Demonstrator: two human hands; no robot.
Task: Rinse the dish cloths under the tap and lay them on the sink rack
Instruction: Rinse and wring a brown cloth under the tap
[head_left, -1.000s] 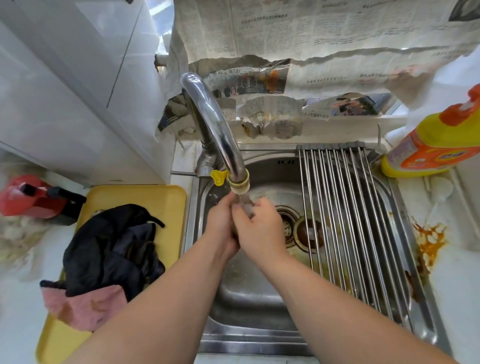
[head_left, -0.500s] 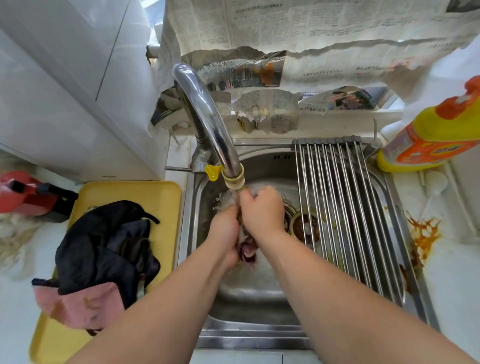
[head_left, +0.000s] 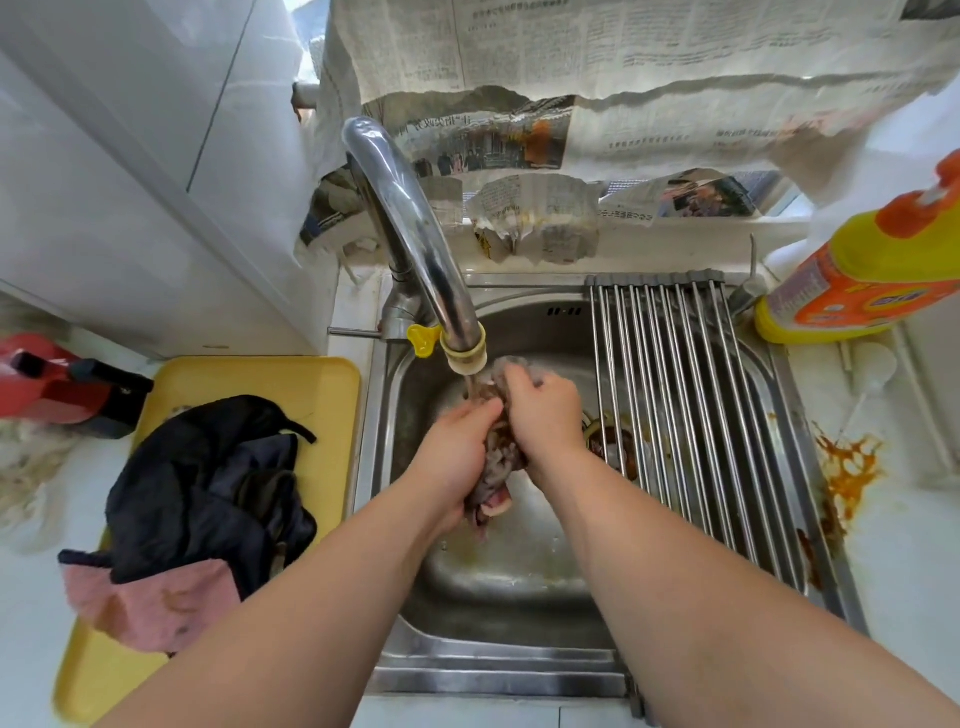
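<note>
A wet grey-and-pink dish cloth (head_left: 493, 470) hangs bunched under the chrome tap (head_left: 415, 234), over the steel sink (head_left: 498, 582). My left hand (head_left: 457, 457) grips its lower left side. My right hand (head_left: 545, 415) holds the upper part, right below the tap's yellow-ringed spout. Water runs onto the cloth. The roll-up sink rack (head_left: 680, 405) of steel rods spans the sink's right half and is bare. On a yellow tray (head_left: 322, 384) to the left lie a dark navy cloth (head_left: 208, 488) and a pink cloth (head_left: 150, 603).
A yellow and orange detergent bottle (head_left: 862, 270) stands at the right behind the rack. A red and black bottle (head_left: 57, 384) lies left of the tray. Orange-brown stains (head_left: 847, 473) mark the counter to the right. Newspaper (head_left: 571, 78) covers the wall behind the tap.
My hands have spread apart along the cloth, the right one rising toward the spout and the left dropping lower. The cloth's lower end now hangs out below them.
</note>
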